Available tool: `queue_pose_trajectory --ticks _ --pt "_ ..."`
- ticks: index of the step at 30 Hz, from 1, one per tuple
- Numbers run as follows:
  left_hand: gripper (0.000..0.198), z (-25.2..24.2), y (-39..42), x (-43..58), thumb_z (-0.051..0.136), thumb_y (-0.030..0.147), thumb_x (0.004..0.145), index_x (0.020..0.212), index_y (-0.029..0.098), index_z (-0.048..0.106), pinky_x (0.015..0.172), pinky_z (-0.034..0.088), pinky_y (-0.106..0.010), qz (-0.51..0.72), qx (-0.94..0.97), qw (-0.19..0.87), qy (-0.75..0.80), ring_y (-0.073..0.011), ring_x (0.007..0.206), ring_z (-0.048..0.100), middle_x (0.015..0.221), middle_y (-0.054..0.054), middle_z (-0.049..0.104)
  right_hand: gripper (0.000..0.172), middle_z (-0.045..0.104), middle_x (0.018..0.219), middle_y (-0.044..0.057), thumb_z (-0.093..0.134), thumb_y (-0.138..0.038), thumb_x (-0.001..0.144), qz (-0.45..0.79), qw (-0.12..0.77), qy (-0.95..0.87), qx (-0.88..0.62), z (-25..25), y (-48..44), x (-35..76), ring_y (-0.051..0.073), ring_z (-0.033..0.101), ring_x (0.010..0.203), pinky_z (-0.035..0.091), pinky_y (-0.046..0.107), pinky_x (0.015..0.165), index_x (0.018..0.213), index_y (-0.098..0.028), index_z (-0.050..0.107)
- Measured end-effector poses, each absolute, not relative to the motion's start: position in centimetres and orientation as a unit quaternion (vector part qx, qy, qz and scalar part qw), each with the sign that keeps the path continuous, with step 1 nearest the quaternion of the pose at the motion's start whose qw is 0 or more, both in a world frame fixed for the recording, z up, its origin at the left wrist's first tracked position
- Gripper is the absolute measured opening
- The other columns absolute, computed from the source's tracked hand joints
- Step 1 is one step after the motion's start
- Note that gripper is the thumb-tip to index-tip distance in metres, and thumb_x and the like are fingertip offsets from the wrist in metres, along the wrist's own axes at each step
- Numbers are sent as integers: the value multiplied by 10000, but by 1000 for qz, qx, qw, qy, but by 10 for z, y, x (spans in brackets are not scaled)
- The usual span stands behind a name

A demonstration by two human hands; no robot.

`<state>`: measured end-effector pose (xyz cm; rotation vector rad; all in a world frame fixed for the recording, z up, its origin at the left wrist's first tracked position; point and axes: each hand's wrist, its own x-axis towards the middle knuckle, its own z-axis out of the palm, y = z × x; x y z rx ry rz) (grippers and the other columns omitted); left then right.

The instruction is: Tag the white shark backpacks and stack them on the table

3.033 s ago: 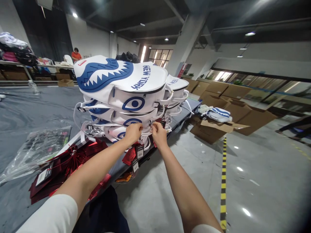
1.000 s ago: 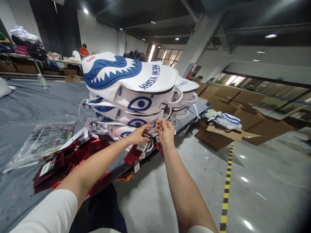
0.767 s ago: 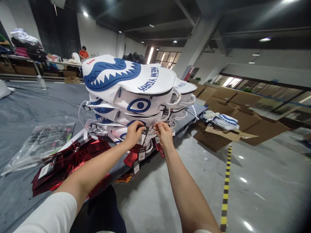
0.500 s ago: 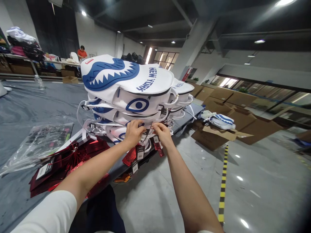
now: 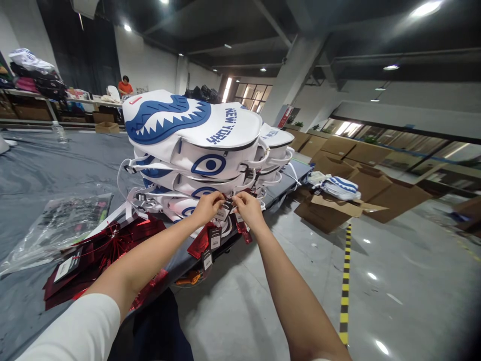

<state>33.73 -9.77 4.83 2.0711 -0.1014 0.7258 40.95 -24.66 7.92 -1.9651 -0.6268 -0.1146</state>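
Note:
White backpacks point(image 5: 240, 125) with blue shark-mouth prints, blue eyes and "NEW YORK" lettering lie stacked at the table's edge. Against the stack's front, my left hand point(image 5: 208, 207) pinches the top of a black hang tag point(image 5: 223, 210) with a white label. My right hand point(image 5: 248, 208) is closed beside it, thumb and finger pinched near the tag's top; what lies in that pinch is too small to make out. More hang tags point(image 5: 215, 238) and shiny red tags point(image 5: 200, 241) dangle below my hands from the lower bags.
Dark red foil tags point(image 5: 112, 245) fan out on the grey-covered table point(image 5: 86, 165), near a clear plastic bag point(image 5: 63, 220) of small items. An open carton point(image 5: 326, 210) with a white-and-blue bag stands on the floor at right. A person point(image 5: 125, 86) in orange works far back.
My fingertips have come into closer pinches, and the hang tag between my hands now shows more fully. The camera view has shifted slightly.

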Motion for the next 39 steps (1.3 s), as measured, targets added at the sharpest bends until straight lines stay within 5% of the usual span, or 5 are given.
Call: queue_pose_trajectory --ticks 9,19,27,39 --pt "171 36 -99 346 647 106 808 954 152 725 745 540 -233 261 785 556 -79 -139 786 702 894 -40 759 279 637 646 -13 658 -490 733 -19 571 -280 -771 72 -245 409 158 612 513 423 254 479 695 -222 594" --pt "157 40 -101 353 577 212 889 951 130 696 553 488 -211 273 773 569 -66 -86 532 600 829 -29 719 339 646 642 -11 714 -531 665 39 603 -266 -751 73 -250 411 166 624 533 459 267 482 696 -220 584" --pt "133 34 -90 351 654 127 843 895 184 762 775 465 -237 301 833 459 -74 -131 793 634 851 -30 720 359 619 570 -18 739 -540 648 50 601 -277 -748 69 -248 417 172 618 520 470 281 496 674 -233 555" --pt "184 37 -94 348 599 202 915 1006 201 759 750 455 -236 289 895 335 -54 -151 830 648 912 -38 725 363 572 592 -26 715 -543 671 30 545 -340 -766 66 -251 421 178 634 568 518 302 560 660 -221 550"
